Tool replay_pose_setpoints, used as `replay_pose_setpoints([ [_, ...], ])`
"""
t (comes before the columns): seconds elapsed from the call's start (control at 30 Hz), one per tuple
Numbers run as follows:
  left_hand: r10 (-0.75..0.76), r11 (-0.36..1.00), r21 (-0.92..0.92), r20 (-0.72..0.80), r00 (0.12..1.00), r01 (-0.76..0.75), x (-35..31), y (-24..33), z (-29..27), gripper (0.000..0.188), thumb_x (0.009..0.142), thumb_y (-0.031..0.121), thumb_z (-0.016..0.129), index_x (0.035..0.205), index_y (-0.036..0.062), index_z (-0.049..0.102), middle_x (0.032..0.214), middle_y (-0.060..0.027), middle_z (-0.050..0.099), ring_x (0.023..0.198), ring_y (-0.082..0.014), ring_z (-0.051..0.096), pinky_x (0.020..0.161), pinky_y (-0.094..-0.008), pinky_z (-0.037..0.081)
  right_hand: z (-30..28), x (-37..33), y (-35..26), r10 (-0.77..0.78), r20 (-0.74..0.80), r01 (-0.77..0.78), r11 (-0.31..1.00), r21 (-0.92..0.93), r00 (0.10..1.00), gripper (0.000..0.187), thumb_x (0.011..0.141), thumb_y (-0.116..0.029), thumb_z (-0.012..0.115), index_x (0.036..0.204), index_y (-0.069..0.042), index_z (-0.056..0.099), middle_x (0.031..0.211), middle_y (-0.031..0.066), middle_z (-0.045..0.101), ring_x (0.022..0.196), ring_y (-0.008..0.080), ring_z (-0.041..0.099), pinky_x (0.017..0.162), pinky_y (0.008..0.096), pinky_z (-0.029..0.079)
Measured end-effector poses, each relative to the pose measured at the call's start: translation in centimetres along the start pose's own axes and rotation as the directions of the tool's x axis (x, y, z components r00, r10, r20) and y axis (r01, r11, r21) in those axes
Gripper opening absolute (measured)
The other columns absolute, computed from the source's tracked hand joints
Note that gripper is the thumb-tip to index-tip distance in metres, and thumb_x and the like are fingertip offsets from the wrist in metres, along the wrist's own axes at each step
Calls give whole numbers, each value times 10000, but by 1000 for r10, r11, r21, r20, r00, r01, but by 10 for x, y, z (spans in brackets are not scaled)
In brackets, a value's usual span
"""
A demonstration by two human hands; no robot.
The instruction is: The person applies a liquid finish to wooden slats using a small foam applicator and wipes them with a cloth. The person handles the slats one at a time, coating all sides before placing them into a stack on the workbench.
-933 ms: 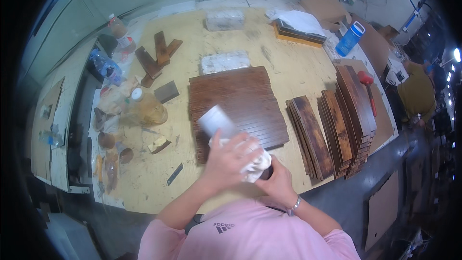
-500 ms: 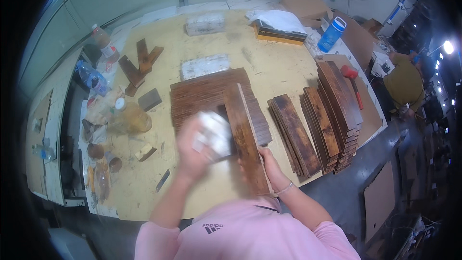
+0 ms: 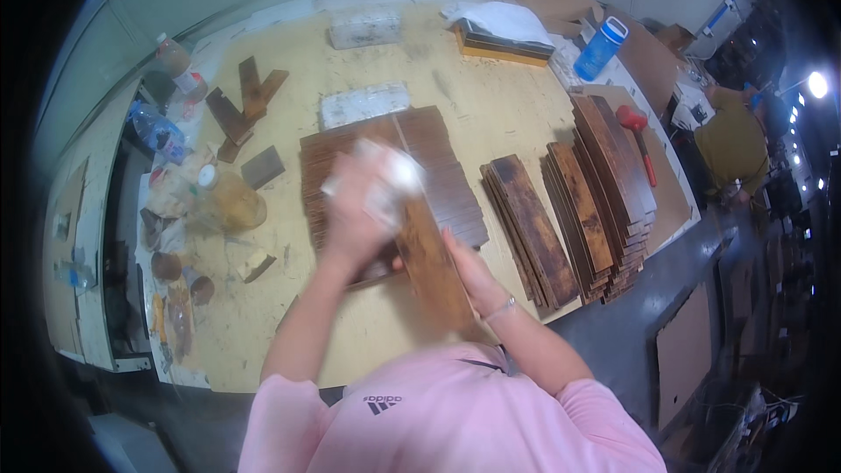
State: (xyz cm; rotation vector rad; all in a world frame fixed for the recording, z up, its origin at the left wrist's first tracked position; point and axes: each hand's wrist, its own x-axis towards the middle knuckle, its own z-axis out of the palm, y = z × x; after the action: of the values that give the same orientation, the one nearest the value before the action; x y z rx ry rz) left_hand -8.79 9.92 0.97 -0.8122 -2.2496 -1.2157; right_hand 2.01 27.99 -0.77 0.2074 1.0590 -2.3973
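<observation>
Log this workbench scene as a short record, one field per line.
Left hand: holds a white cloth at the plank's upper part; both blurred
Right hand: grips the plank by its lower part
Plank finish: brown with darker mottling
Beyond the plank: slatted brown wood on the table
Right side: plank stacks, red mallet, blue bottle
Left side: jug of yellowish liquid, loose wood pieces
</observation>
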Motion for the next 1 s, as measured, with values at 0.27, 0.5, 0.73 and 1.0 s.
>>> replay_pose_setpoints([
  [0.27,34,893,-418,429,903,166,-136,54,-12,381,784,15,625,1163,9,671,1160,-154,685,1037,-290,681,934,-385,541,-16,22,-53,-254,-181,252,967,-32,950,658,1045,-549,216,1269,-20,538,1067,153,663,857,207,652,732,369,584],
  [0.5,-25,973,-227,55,998,37,-60,63,-22,432,756,-30,556,1178,4,641,1183,-173,652,1126,-327,632,1031,-447,451,-4,33,-26,-159,-193,185,975,120,968,647,1033,-565,283,1275,-24,541,1099,159,662,950,213,659,754,372,584],
  [0.73,-267,942,-260,-203,942,211,-11,-33,-16,361,798,-56,570,1137,25,662,1044,-116,670,1012,-244,647,915,-384,478,5,3,-1,13,-42,-18,992,-129,999,604,1040,-501,364,1331,2,527,1168,168,653,1032,252,655,865,366,548],
  [1.0,-457,888,-119,-347,819,444,-55,-73,-72,381,769,-89,504,1110,-36,666,948,-110,682,848,-177,650,806,-304,497,13,-32,9,204,-173,-212,977,-24,963,559,1069,-455,280,1452,-69,409,1359,118,548,1119,258,618,787,381,552],
])
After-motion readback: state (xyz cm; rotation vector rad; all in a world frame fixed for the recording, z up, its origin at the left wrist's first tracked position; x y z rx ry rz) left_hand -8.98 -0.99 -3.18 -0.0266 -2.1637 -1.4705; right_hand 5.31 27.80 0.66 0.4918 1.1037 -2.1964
